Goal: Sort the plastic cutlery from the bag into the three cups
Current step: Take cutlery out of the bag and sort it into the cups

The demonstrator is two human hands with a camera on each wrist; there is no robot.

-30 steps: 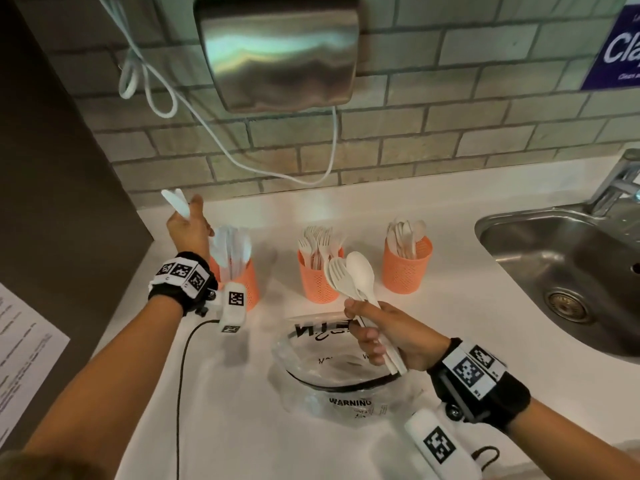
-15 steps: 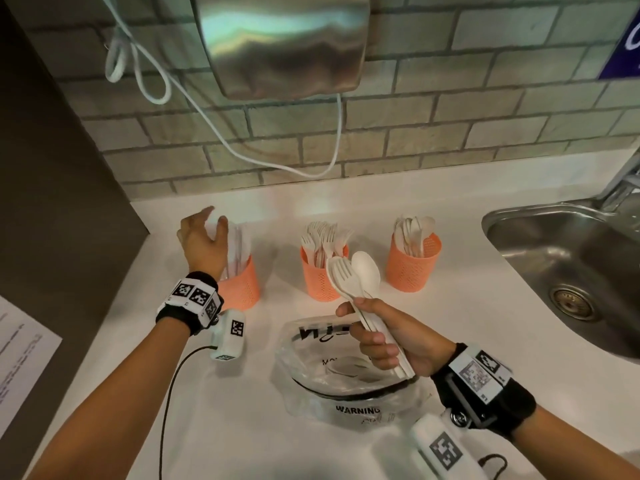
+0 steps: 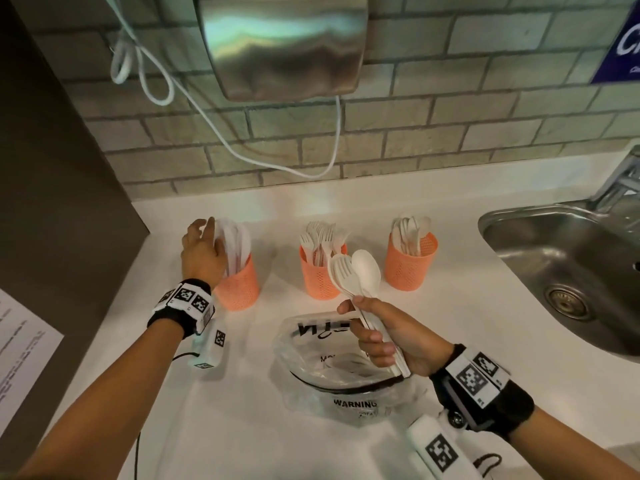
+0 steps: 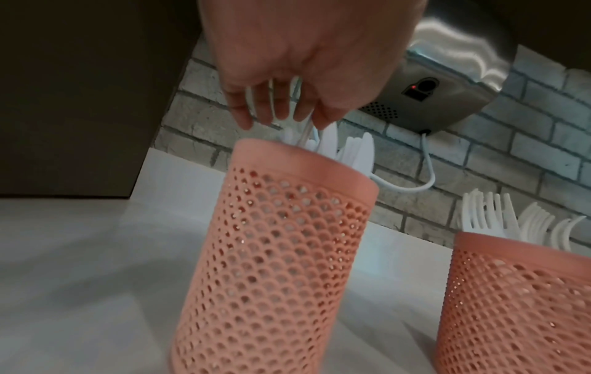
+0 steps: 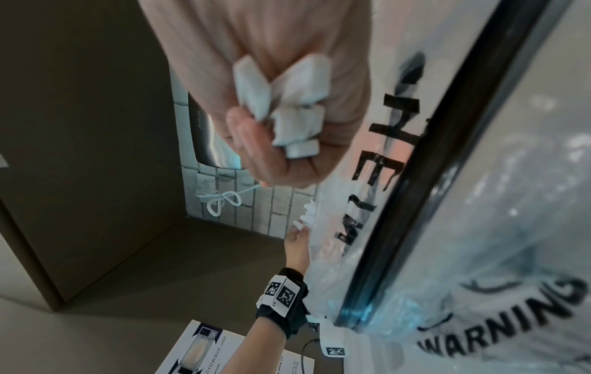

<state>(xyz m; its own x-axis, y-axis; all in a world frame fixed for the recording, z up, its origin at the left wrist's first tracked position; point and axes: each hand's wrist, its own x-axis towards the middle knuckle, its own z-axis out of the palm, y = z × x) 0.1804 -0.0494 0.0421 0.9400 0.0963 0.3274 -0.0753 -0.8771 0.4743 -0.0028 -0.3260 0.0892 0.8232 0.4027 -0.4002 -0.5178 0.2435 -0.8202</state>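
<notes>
Three orange mesh cups stand in a row: the left cup (image 3: 239, 289) (image 4: 278, 253) holds knives (image 4: 351, 151), the middle cup (image 3: 320, 277) (image 4: 518, 303) forks (image 4: 489, 217), the right cup (image 3: 410, 266) spoons. My left hand (image 3: 202, 252) (image 4: 281, 113) hangs over the left cup, its straight fingers touching the knife tops. My right hand (image 3: 384, 337) (image 5: 272, 113) grips a bundle of white cutlery (image 3: 356, 275) above the clear plastic bag (image 3: 346, 393) (image 5: 479, 227). A fork and a spoon head show on top, and the handle ends (image 5: 297, 83) stick out of the fist.
A steel sink (image 3: 571, 271) with a faucet (image 3: 620, 181) lies at the right. A hand dryer (image 3: 280, 43) with a white cable (image 3: 332, 150) hangs on the brick wall. A dark panel (image 3: 62, 168) bounds the counter's left, with a printed sheet (image 3: 20, 355) beside it.
My left hand came down from holding a knife in the air to the left cup and let it go among the knives. The right hand kept its bundle almost still.
</notes>
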